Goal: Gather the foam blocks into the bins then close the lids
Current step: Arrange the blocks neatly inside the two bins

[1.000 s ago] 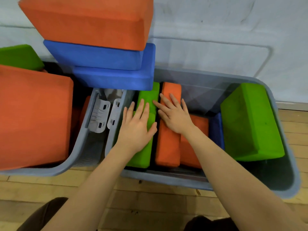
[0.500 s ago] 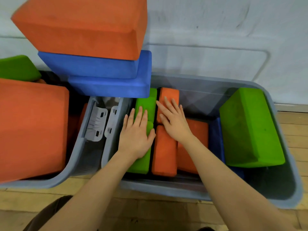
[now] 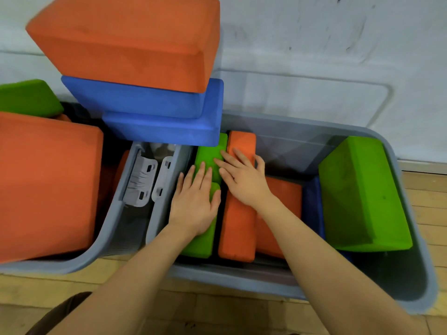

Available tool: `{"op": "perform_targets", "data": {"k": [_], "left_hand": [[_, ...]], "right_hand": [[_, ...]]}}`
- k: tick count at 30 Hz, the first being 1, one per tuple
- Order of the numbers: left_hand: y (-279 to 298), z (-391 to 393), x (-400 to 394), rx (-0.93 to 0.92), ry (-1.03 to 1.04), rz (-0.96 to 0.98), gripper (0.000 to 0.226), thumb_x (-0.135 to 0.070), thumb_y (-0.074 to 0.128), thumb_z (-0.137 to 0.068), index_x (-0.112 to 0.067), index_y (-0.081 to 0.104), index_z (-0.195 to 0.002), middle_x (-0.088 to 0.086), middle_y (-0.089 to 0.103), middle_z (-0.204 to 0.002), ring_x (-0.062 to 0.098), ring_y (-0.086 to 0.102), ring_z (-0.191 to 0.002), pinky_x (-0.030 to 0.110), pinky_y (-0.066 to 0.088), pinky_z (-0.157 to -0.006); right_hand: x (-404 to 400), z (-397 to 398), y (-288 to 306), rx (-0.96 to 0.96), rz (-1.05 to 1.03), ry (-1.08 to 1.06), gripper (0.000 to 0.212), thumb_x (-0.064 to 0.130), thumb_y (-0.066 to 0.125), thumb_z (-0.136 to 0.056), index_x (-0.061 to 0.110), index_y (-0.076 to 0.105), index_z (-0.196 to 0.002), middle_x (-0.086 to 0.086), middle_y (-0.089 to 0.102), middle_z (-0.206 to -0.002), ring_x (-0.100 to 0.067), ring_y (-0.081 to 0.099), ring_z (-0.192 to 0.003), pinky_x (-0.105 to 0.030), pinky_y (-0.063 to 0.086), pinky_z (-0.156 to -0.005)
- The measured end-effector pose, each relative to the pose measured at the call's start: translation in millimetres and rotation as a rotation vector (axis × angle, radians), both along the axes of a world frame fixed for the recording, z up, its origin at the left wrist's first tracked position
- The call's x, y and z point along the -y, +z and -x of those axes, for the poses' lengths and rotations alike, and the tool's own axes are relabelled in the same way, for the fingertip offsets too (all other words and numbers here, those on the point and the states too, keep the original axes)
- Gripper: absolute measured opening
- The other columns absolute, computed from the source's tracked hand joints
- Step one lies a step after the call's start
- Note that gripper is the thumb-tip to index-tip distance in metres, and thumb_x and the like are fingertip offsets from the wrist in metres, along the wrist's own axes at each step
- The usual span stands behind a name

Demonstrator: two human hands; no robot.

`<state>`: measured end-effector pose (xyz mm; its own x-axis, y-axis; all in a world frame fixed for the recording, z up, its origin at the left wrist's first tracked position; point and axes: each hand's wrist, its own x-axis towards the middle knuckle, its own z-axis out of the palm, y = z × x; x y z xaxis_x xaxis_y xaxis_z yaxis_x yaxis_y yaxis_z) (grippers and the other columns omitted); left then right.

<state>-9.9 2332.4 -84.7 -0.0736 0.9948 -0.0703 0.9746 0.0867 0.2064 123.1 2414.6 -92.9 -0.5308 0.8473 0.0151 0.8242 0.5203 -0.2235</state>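
Two grey bins stand side by side on the floor. In the right bin (image 3: 242, 276) my left hand (image 3: 194, 199) lies flat, fingers apart, on an upright green block (image 3: 200, 243). My right hand (image 3: 244, 180) rests flat beside it on a narrow orange block (image 3: 238, 233), its fingertips reaching the green one. Another orange block (image 3: 285, 197) and a dark blue block (image 3: 313, 206) lie further right, and a large green block (image 3: 362, 194) leans on the bin's right wall. The left bin (image 3: 101, 247) holds a big orange block (image 3: 46, 184), with blue blocks (image 3: 154, 117) and an orange block (image 3: 130, 37) stacked above.
Grey lid latches (image 3: 145, 182) hang between the two bins. The right bin's clear lid (image 3: 302, 97) stands open against the white wall behind. A green block (image 3: 29, 97) sits at the far left. Wooden floor runs along the front and right.
Both hands have slid slightly towards the far end of the bin over the green and orange blocks, and the right hand's fingers have curled over the orange block's edge. The view has shifted a little.
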Motion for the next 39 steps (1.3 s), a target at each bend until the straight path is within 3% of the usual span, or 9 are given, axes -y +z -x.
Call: {"op": "perform_targets", "data": {"k": [4, 11, 16, 20, 25, 34, 39], "left_hand": [[0, 4, 7, 0.006, -0.030, -0.057, 0.080, -0.052, 0.002, -0.083, -0.011, 0.020, -0.148, 0.006, 0.015, -0.157, 0.024, 0.009, -0.145, 0.034, -0.003, -0.115], [-3, -1, 0, -0.004, -0.037, -0.044, 0.078, -0.050, -0.001, -0.083, -0.012, 0.012, -0.150, 0.005, 0.009, -0.158, 0.022, 0.003, -0.146, 0.034, -0.008, -0.113], [-13, -19, -3, -0.014, -0.016, -0.022, 0.073, -0.047, 0.004, -0.086, -0.011, 0.016, -0.149, 0.007, 0.012, -0.157, 0.025, 0.006, -0.145, 0.038, -0.002, -0.114], [-17, -5, 0, 0.010, -0.021, -0.025, 0.071, -0.047, 0.003, -0.088, -0.014, 0.012, -0.150, 0.003, 0.007, -0.158, 0.022, 0.000, -0.146, 0.037, -0.005, -0.115], [-19, -6, -3, 0.001, -0.022, -0.017, 0.066, -0.043, 0.009, -0.090, -0.016, 0.011, -0.150, 0.002, 0.008, -0.158, 0.020, -0.002, -0.144, 0.040, -0.002, -0.115], [-22, -2, -7, 0.016, -0.009, -0.015, 0.065, -0.046, 0.006, -0.090, -0.021, 0.004, -0.150, -0.005, 0.002, -0.158, 0.013, -0.012, -0.141, 0.038, -0.005, -0.115], [-22, -1, -9, -0.003, -0.010, -0.013, 0.072, -0.055, -0.002, -0.085, -0.023, 0.001, -0.150, -0.006, -0.002, -0.158, 0.014, -0.012, -0.143, 0.039, -0.007, -0.115]], "right_hand": [[-14, -3, -1, 0.023, -0.055, -0.030, 0.060, 0.052, 0.009, -0.088, 0.043, 0.045, -0.136, 0.015, 0.039, -0.147, -0.015, 0.027, -0.141, -0.050, 0.007, -0.109], [-18, -5, 0, 0.001, -0.012, -0.022, 0.053, 0.050, 0.016, -0.091, 0.045, 0.040, -0.138, 0.018, 0.032, -0.151, -0.015, 0.023, -0.142, -0.048, 0.016, -0.106], [-14, -13, -11, -0.229, 0.060, -0.072, 0.051, 0.044, 0.022, -0.095, 0.036, 0.038, -0.142, 0.013, 0.027, -0.154, -0.014, 0.018, -0.143, -0.038, 0.008, -0.107], [1, -13, -19, -0.148, 0.028, -0.121, 0.065, 0.047, 0.008, -0.089, 0.027, 0.022, -0.149, 0.008, 0.014, -0.158, -0.020, 0.005, -0.147, -0.034, 0.001, -0.114], [4, -7, -19, -0.152, 0.021, -0.122, 0.064, 0.043, 0.012, -0.091, 0.020, 0.025, -0.149, 0.004, 0.020, -0.157, -0.026, 0.008, -0.146, -0.035, -0.001, -0.115], [-4, 1, -23, -0.335, 0.136, -0.107, 0.055, 0.032, 0.031, -0.093, 0.018, 0.030, -0.147, 0.003, 0.020, -0.156, -0.027, 0.003, -0.146, -0.033, -0.010, -0.112], [-6, -7, -18, -0.578, 0.247, -0.054, 0.052, 0.030, 0.033, -0.095, 0.021, 0.027, -0.146, 0.007, 0.009, -0.153, -0.020, -0.002, -0.145, -0.034, -0.008, -0.114]]}}
